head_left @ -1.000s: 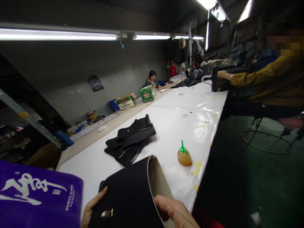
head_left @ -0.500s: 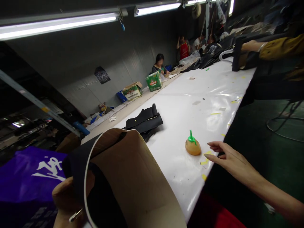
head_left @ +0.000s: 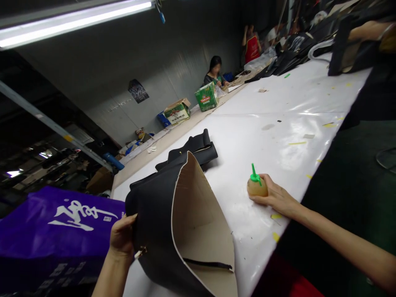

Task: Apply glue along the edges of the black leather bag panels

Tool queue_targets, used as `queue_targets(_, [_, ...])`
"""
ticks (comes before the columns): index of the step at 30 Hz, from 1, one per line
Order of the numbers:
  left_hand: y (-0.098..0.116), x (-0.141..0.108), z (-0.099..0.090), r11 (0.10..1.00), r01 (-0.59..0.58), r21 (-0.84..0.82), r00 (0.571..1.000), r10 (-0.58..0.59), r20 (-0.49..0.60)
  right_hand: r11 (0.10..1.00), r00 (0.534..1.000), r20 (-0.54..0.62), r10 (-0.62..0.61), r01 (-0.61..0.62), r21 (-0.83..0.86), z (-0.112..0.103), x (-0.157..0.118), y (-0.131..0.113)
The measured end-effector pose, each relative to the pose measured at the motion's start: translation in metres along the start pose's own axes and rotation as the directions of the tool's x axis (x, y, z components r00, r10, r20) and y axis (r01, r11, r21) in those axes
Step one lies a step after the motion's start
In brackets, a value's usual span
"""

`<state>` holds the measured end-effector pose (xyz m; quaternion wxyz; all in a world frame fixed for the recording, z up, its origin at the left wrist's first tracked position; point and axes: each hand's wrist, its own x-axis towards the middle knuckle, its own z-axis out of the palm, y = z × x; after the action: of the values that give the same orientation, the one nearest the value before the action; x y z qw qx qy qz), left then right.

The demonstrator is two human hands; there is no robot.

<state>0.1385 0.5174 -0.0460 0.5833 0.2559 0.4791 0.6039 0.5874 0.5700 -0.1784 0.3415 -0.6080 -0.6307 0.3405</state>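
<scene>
My left hand [head_left: 123,235] grips the side of a black leather bag body [head_left: 151,222], its thumb on the outer face. The bag's wide mouth faces right and shows a pale beige inside with a dark strip along it. A small metal zip pull hangs near my left wrist. On the white table, my right hand [head_left: 272,194] wraps round a squat glue bottle [head_left: 256,189] of amber-coloured liquid with a green pointed nozzle. The bottle stands nearly upright. Behind the bag lie folded black leather pieces [head_left: 193,150].
A purple bag [head_left: 77,218] with white lettering is at the left. Yellow scraps dot the white table [head_left: 247,128] near its right edge. Green cartons [head_left: 206,98] line the far side. Other people sit or stand beyond, and a co-worker's hand [head_left: 368,31] holds a black piece at upper right.
My right hand has moved left and closed round the glue bottle. The bag body has turned in my left hand, so more of its black outside shows.
</scene>
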Motion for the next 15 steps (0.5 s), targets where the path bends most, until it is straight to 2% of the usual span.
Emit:
queue_targets(3, [-0.002,0.006,0.002,1.000,0.000,-0.012,1.000,0.001,0.029,0.998,1.000,0.004,-0.031,0.031,0.047,-0.009,-0.009,-0.017])
queue_targets(7, [0.003,0.009,0.010,1.000,-0.008,-0.002,0.999,0.008,0.052,0.983,0.986,0.013,-0.166,0.164,0.083,-0.025,-0.017,-0.055])
queue_targets(12, [0.000,0.004,0.023,1.000,-0.003,0.019,0.997,0.002,0.073,0.902,0.915,-0.009,-0.403,0.395,-0.176,-0.030,0.001,-0.110])
queue_targets(15, [-0.004,0.001,0.027,1.000,-0.004,0.028,0.996,0.001,0.093,0.850,0.871,0.063,-0.486,0.489,-0.198,-0.037,0.003,-0.132])
